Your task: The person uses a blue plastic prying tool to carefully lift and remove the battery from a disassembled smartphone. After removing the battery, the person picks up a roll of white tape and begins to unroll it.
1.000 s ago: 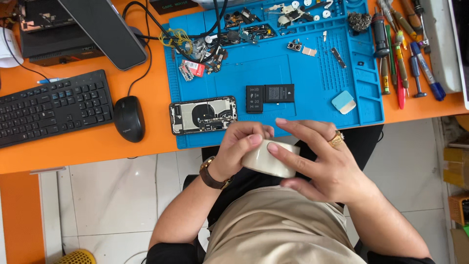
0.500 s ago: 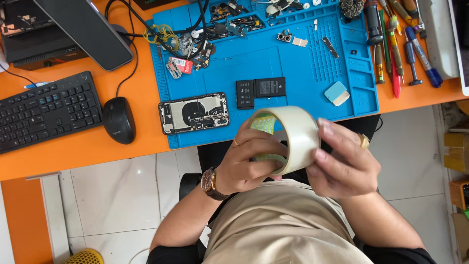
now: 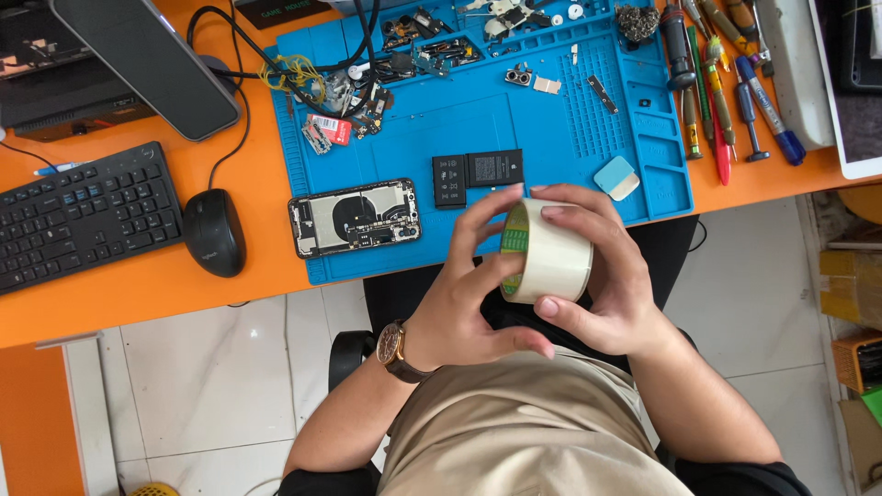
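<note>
1. Head view: both hands hold a tape roll (image 3: pixel 549 253) above the lap, just off the near edge of the bench (image 3: pixel 138 294).
2. The left hand (image 3: pixel 469 294) wraps the roll's left side, fingers curled over its open core, thumb lying under it.
3. The right hand (image 3: pixel 611 276) clasps the roll's right side, fingers spread over the top and the thumb pressed on its lower edge.
4. A watch (image 3: pixel 397 349) sits on the left wrist.
5. On the bench a blue mat (image 3: pixel 551 119) carries an opened phone (image 3: pixel 356 218), two black batteries (image 3: pixel 478 174) just right of it, and a small pad (image 3: pixel 616 177) near the mat's right side.
6. Left of the mat lie a mouse (image 3: pixel 213 232) and a keyboard (image 3: pixel 83 216); screwdrivers (image 3: pixel 726 83) lie along the mat's right edge.
</note>
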